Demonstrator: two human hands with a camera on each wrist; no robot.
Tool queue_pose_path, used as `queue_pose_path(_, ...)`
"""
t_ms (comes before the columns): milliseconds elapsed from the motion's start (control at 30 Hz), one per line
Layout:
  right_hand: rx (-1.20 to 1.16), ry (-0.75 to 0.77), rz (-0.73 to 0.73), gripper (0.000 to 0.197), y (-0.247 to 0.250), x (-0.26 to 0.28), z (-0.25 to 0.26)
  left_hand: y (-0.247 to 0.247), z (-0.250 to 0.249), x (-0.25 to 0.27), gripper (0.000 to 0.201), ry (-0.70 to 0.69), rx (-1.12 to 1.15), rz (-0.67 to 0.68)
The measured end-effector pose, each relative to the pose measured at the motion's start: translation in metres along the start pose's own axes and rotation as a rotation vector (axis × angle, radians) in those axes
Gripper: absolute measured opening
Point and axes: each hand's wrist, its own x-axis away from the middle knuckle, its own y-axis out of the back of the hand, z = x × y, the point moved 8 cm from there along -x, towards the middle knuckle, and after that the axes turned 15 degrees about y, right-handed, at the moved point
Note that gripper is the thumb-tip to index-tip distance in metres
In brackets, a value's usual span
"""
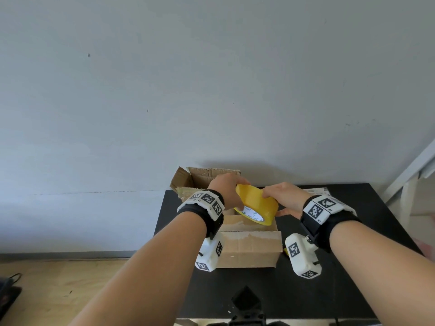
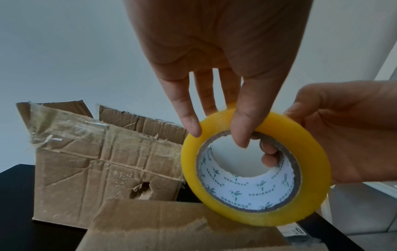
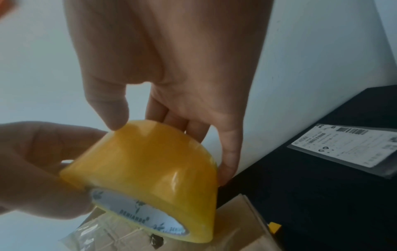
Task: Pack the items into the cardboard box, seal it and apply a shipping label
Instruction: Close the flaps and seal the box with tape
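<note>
1. The cardboard box (image 1: 249,248) stands on the black bench (image 1: 306,295), and I use it as the landmark for all places here
2. The roll of yellow tape (image 1: 256,204) is held in the air just above the open top of the box, tilted, with its white printed core turned toward the person
3. The left hand (image 1: 227,188) grips the roll from the left side: in the left wrist view the thumb (image 2: 247,129) goes into the core and the other fingers lie curled against the yellow outer ring
4. The right hand (image 1: 283,198) pinches the roll from the right side: in the right wrist view its thumb (image 3: 109,108) presses on the top of the yellow band and the fingers reach down behind the far edge of the roll
5. The near flap of the box is folded down toward the person and carries rests of old clear tape; the top is not closed
6. Behind the box, against the pale wall (image 1: 211,78), stands a second worn carton (image 1: 200,178) with open flaps, crumpled tape and a torn hole in its side
7. To the right of the box, well apart on the bench, lies the shipping label (image 3: 348,144), flat, with a barcode and small print that I cannot read
8. A small yellow thing (image 3: 275,226) shows beside the right lower corner of the box; what it is I cannot tell
</note>
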Motion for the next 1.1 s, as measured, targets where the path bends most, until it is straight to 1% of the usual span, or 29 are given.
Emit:
queue_pose_path(167,0.021,-0.017,-0.039,0.032,-0.0014,0.0003,0.0017,-0.0009,-0.0017,0.001,0.068,0.005,-0.025,0.004)
queue_pose_path(300,-0.004,-0.012,-0.043,0.017,-0.0022,0.0021,0.0025,-0.0008,0.0003,0.0014,0.069,0.011,-0.015,-0.004)
queue_pose_path(433,-0.022,0.0,-0.035,0.031,-0.003,0.0029,0.0023,-0.0017,-0.0009,0.0017,0.069,0.012,-0.001,-0.003)
queue_pose_path(600,-0.044,0.0,-0.033,0.04,-0.0021,0.0051,0.0018,-0.0025,-0.0014,0.0012,0.068,0.011,0.015,0.002)
queue_pose_path(733,-0.122,-0.006,-0.016,0.031,-0.006,0.0093,0.0008,-0.0026,-0.0016,0.0007,0.067,0.011,0.009,0.009)
queue_pose_path(900,-0.177,0.01,-0.021,0.035,-0.008,0.0051,-0.001,-0.003,0.001,-0.0001,0.069,0.028,0.023,0.002)
queue_pose_path(1000,-0.184,0.012,-0.046,0.034,-0.008,0.0029,-0.0032,-0.0031,0.0002,0.0006,0.069,0.033,0.035,0.003)
queue_pose_path(1100,-0.188,0.007,-0.081,0.037,-0.0061,0.0016,-0.004,-0.0036,-0.0012,0.0012,0.069,0.038,0.045,0.011)
